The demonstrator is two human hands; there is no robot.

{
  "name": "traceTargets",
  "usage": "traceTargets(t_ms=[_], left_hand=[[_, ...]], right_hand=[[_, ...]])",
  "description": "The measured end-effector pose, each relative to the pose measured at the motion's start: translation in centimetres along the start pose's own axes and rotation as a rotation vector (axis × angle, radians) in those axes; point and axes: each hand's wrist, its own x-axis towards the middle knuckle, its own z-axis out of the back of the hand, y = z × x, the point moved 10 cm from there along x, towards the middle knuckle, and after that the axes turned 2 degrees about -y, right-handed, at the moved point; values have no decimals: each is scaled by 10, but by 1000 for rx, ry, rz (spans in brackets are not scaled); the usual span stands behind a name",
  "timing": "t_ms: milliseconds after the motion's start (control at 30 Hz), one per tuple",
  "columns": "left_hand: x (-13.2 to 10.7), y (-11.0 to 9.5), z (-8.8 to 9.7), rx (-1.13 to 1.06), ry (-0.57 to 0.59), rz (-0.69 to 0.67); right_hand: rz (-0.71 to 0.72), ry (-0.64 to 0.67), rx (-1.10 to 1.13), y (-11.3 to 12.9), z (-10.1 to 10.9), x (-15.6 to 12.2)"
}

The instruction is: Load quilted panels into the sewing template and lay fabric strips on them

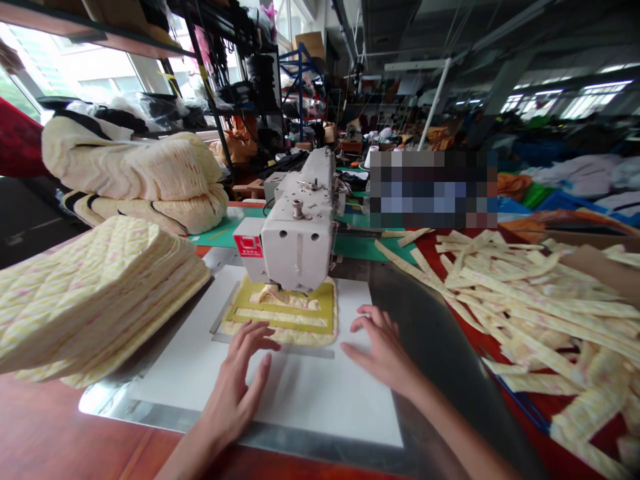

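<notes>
Under the head of a white sewing machine (299,233) lies a quilted yellow fabric piece (280,337), pressed beneath a yellow slotted clamp frame (326,312). A fabric strip (285,297) lies curled in the frame's upper slot. My left hand (245,373) is at the near left edge of the piece, fingers spread and bent; whether the fingertips touch it I cannot tell. To the right of the piece my right hand (375,343) hovers over the white sheet (320,400), thumb and fingers apart, holding nothing.
A tall stack of quilted yellow pieces (100,287) stands at left, with bundled cream fabric (140,167) behind it. Loose yellow strips (540,313) are heaped on the right of the red table (115,433). A dark metal plate (425,347) borders the white sheet.
</notes>
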Motion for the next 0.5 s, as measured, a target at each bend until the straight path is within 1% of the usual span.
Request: traceTargets(t_ms=[67, 167, 267, 333, 400, 500], left_hand=[[-4, -8, 5, 29, -38, -12], [-9, -18, 12, 88, -73, -32], [-11, -22, 16, 137, -98, -34], [-9, -22, 16, 147, -107, -17], [-7, -25, 14, 137, -114, -18], [-3, -33, 10, 95, -127, -53]], right_hand=[[-5, 57, -28, -10, 3, -7], [-67, 110, -64, -44, 15, -16], [-134, 108, -72, -80, 31, -24], [-165, 99, -80, -96, 41, -27], [-181, 101, -103, -106, 47, -30], [-158, 98, -141, -106, 50, -29]])
